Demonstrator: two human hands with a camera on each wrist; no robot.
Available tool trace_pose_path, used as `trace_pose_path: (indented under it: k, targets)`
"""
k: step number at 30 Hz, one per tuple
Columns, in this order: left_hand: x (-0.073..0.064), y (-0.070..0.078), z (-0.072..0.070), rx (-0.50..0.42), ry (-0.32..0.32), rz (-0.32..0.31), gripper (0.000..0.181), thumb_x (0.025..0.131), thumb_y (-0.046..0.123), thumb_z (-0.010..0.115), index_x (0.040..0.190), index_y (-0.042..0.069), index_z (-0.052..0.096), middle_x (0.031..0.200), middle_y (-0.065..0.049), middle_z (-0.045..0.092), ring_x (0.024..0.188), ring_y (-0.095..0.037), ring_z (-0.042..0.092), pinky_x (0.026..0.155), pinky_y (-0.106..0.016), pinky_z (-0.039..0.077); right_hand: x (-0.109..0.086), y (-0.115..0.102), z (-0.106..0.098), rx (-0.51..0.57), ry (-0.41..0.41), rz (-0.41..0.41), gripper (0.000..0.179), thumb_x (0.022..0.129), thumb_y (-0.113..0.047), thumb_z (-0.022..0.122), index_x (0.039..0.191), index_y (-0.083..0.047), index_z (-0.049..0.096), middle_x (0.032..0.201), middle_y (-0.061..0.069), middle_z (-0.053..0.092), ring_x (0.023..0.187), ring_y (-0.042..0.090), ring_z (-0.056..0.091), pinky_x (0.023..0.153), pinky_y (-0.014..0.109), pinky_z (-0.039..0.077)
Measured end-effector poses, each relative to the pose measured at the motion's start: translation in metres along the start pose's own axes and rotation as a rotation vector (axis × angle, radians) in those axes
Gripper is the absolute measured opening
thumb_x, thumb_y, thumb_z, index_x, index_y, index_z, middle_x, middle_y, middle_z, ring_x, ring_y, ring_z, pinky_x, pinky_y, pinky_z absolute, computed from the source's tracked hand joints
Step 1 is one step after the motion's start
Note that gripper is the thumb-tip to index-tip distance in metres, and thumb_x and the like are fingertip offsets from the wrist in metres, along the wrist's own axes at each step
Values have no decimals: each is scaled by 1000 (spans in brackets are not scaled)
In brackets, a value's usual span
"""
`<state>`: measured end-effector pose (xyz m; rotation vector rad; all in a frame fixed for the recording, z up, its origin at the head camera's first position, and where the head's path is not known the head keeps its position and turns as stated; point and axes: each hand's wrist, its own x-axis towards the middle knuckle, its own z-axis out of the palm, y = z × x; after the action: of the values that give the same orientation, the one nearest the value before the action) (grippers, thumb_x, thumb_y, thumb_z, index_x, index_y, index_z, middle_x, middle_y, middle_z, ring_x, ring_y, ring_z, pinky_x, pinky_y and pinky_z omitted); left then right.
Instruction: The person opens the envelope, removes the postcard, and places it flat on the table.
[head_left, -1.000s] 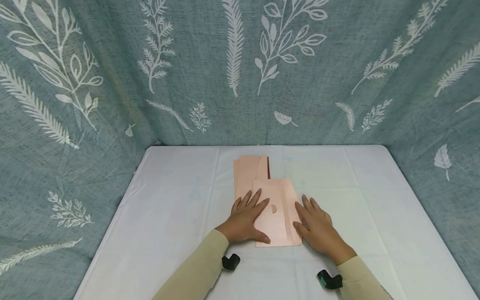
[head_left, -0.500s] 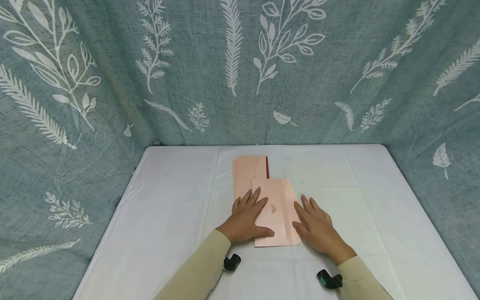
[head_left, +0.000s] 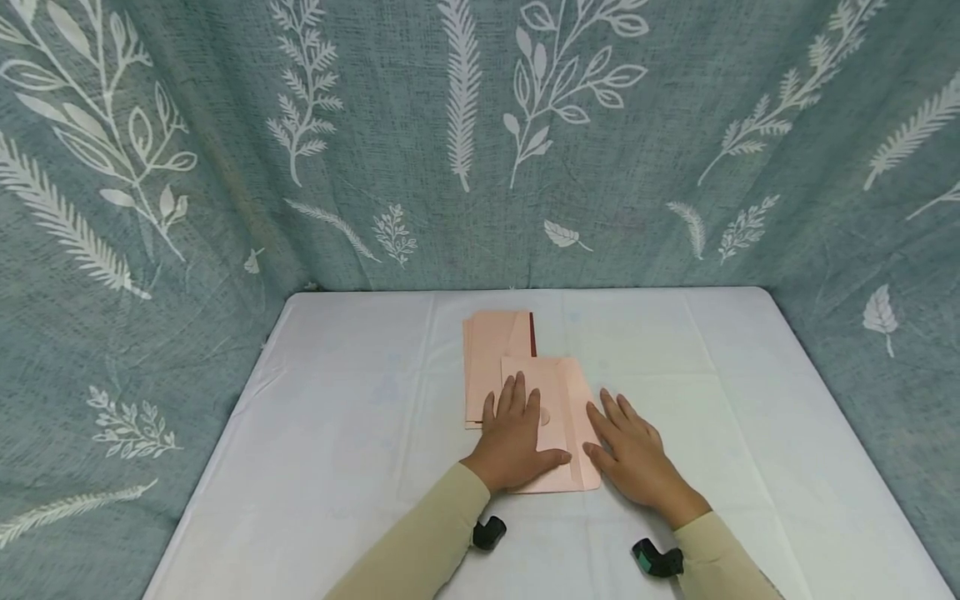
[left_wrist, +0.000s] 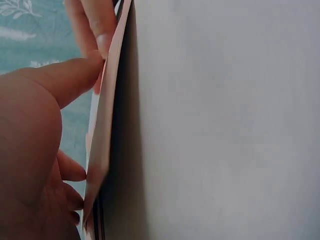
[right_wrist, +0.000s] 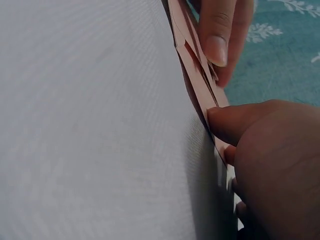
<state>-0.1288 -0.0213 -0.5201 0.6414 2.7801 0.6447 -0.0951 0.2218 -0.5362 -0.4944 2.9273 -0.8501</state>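
A pale pink paper envelope [head_left: 557, 383] lies on the table with its flap [head_left: 583, 417] opened out to the right. My left hand [head_left: 512, 442] rests flat across its body, fingers pointing away and thumb stretched toward the flap's fold. At the flap's outer edge, my right hand [head_left: 630, 454] touches the paper with extended fingers. In the left wrist view the near edge of the envelope [left_wrist: 106, 125] stands slightly raised over the white cloth. The right wrist view shows the right thumb against the paper edge [right_wrist: 197, 85].
Partly under the envelope, at its upper left, lies a stack of similar pink envelopes [head_left: 495, 350] with a dark red strip [head_left: 532, 333] along the right side. A white cloth [head_left: 360, 400] covers the table. Patterned green curtains [head_left: 420, 150] hang around it.
My left hand has slid right across the envelope, its thumb now reaching the flap's fold and its fingers pointing straighter away. The right hand has stayed at the flap's edge.
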Motion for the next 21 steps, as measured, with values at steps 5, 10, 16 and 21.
trace_pose_path:
  k: [5, 10, 16, 21]
  targets:
    - [3, 9, 8, -116, 9, -23, 119, 95, 72, 71, 172, -2, 18, 178, -26, -7, 163, -40, -11, 127, -63, 3, 0, 1, 1, -6, -3, -8, 65, 112, -32, 62, 166, -2, 42, 176, 24, 22, 161, 49, 14, 116, 75, 20]
    - [7, 15, 15, -133, 58, -48, 125, 93, 73, 72, 172, -2, 12, 178, -25, -7, 164, -40, -11, 126, -64, 5, -1, 2, -1, -11, 4, -2, 62, 113, -28, 60, 166, -2, 42, 176, 23, 22, 161, 49, 15, 116, 75, 19]
    - [9, 19, 20, -103, 90, -82, 121, 93, 63, 78, 172, -1, 13, 179, -24, -5, 164, -40, -9, 126, -65, 6, -2, -1, -4, 25, -4, 8, 56, 115, -22, 57, 166, -3, 43, 176, 23, 23, 161, 49, 14, 116, 75, 17]
    - [11, 19, 21, -154, 126, -89, 106, 92, 43, 77, 171, 0, 20, 179, -25, -1, 164, -42, -5, 124, -67, 6, -1, -2, -4, 55, -12, 15, 54, 115, -19, 55, 166, -4, 44, 176, 22, 23, 161, 49, 13, 117, 74, 16]
